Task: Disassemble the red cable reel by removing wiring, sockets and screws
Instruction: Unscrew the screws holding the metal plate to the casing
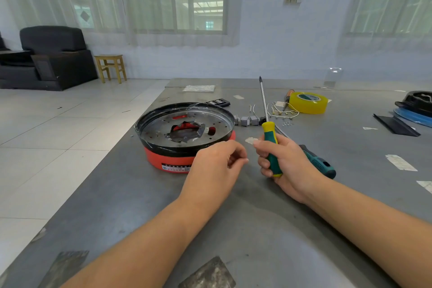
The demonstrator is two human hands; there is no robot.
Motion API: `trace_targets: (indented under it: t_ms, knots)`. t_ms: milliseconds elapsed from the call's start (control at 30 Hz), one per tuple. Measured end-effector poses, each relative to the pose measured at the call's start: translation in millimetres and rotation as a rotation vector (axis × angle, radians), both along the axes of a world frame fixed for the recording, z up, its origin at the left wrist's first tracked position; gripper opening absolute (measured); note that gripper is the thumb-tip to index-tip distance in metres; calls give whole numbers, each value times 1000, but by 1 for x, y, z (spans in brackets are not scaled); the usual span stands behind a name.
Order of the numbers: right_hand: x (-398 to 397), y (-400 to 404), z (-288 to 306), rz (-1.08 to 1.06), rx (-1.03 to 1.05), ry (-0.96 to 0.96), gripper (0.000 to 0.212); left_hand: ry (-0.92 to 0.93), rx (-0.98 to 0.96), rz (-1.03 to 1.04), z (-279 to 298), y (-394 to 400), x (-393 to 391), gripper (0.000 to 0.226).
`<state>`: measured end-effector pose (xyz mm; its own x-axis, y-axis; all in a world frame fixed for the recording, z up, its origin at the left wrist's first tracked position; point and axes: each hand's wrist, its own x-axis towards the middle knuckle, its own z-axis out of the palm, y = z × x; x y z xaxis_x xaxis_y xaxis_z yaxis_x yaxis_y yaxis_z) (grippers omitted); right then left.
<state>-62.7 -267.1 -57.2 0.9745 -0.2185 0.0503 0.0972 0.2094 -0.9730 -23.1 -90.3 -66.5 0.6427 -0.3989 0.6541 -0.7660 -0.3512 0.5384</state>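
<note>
On the grey table [140,194], left of centre near its left edge: red cable reel [184,133], lying flat. Black rim and grey metal plate face up, red body below with a printed label on the front wall. Centre of the plate has a ragged opening with dark tape or torn material around it; red shows through there and through two slots.

Left hand [217,163] sits just in front-right of the reel, fingers curled in, thumb and fingertips pinched together. Might be holding something tiny, cannot tell at this resolution. It overlaps the reel's front edge in view; contact unclear.

Right hand [280,159] is closed around the green-and-yellow handle of a long screwdriver [265,110], shaft pointing up and away, tip clear of everything.

Second tool with a dark teal handle [320,163] lies on the table behind the right hand, partly hidden by it.

Just right of the reel, behind the screwdriver shaft: row of small grey sockets [246,120]. Beyond them, short white wires [282,110] with terminals, and a few small screws [287,123] lying loose.

Further back: yellow tape roll [308,102], an orange-handled tool [289,96] beside it. Dark bit case [218,102] behind the reel.

Far right edge: black and blue parts [413,110], partly out of frame.
</note>
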Motion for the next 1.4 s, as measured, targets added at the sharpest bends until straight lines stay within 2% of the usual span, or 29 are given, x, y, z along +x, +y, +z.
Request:
trace_targets:
  t_ms: [133, 300, 433, 600, 733, 900, 1000, 1100, 1267, 1400]
  knots:
    - [-4, 9, -3, -21, -275, -60, 25, 67, -20, 1, -3, 1, 0, 8]
    - [-5, 8, -3, 14, -305, -109, 30, 91, 3, 13, -4, 6, 2, 16]
    - [-4, 5, -2, 90, -284, -55, 21, -65, 125, -3, -1, 11, 3, 15]
    - [-6, 0, 7, 196, -149, 19, 30, -334, 241, -4, 5, 14, 2, 16]
    - [-7, -2, 11, 252, -128, 73, 35, -437, 259, -17, 9, 15, 3, 17]
    - [-7, -3, 13, 291, -165, 101, 41, -537, 313, -82, 11, 18, 9, 8]
    - [-7, -3, 14, 299, -183, 123, 37, -480, 286, -82, 9, 21, 9, 13]
    - [-7, -3, 15, 308, -145, 122, 29, -237, 207, -74, 7, 20, 9, 14]
    - [-6, -6, 13, 294, -54, 123, 25, 165, -68, -104, 1, 12, 5, 9]
    - [-5, -5, 9, 248, -110, 108, 25, 282, -113, -119, -4, 11, 5, 12]
